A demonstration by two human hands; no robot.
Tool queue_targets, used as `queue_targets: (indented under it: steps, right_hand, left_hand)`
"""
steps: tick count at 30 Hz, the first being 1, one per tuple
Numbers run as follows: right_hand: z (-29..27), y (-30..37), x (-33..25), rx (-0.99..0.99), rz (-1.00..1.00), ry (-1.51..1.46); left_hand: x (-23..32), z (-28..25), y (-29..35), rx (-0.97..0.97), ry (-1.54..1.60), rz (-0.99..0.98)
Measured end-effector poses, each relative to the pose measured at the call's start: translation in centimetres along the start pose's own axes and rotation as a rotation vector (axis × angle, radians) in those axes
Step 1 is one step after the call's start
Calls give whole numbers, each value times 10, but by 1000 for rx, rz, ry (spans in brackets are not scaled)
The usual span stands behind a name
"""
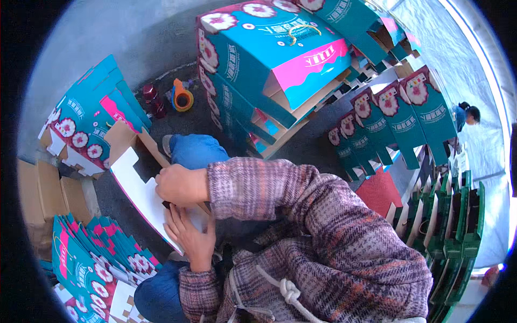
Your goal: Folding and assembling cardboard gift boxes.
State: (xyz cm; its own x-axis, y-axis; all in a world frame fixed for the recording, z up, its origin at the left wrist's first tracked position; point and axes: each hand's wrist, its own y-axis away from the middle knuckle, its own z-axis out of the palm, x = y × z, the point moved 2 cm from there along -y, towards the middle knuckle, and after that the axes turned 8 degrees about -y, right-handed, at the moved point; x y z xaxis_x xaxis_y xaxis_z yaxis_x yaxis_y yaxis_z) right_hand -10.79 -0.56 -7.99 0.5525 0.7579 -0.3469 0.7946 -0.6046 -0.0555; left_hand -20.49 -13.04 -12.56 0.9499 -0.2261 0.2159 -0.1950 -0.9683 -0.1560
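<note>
A cardboard box piece (139, 175), white on one face with bare brown flaps, stands tilted between my knees, with a notch cut in its upper edge. My right hand (180, 185) reaches across and is closed in a fist at the middle of the piece. A small dark bit shows just below that fist, but I cannot make out what it holds. Just beneath, my left hand (191, 234) lies with its fingers stretched out flat against the white face. Plaid sleeves cover both arms.
Teal and pink printed cartons (264, 59) are stacked ahead. More cartons (89, 121) stand at left, and flattened ones (86, 269) lie at lower left. An orange tape roll (183, 97) and a dark red bottle (153, 99) stand on the floor. Green cartons (452, 231) line the right; another person (464, 116) is beyond.
</note>
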Motion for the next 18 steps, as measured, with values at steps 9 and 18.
queue_targets:
  steps: [9,18]
  right_hand:
    - [-8,-69,55,155,90,57]
    - [24,-138,154,175,455,-376]
  left_hand:
    - [17,13,-6,7,-39,-14]
    - [-7,17,17,85,189,172]
